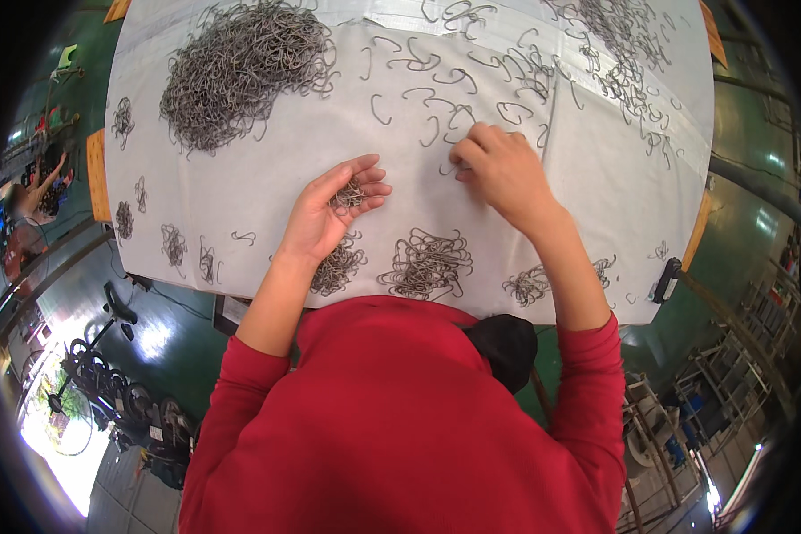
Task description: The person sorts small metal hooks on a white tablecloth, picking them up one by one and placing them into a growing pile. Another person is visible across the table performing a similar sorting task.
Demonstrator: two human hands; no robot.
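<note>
Cupped upward, my left hand [325, 206] holds a small bunch of grey metal hooks [348, 193] in its curled palm. My right hand [498, 169] is over the table a little to the right, its fingers pinched together and pointing left. A bit of curved wire shows by its fingertips, but I cannot make out whether it is gripped. Loose curved hooks [461, 114] lie scattered just beyond the right hand. Close to my body, below the hands, sit small heaps of hooks, one heap [427, 263] between my forearms and another heap [336, 270] beside my left wrist.
A large mound of hooks [240, 71] covers the far left of the white-covered table [267, 191]. More hooks [627, 76] spread over the far right. Little piles [173, 245] line the left edge. A black object [666, 280] sits at the right corner. Another person [25, 222] is at far left.
</note>
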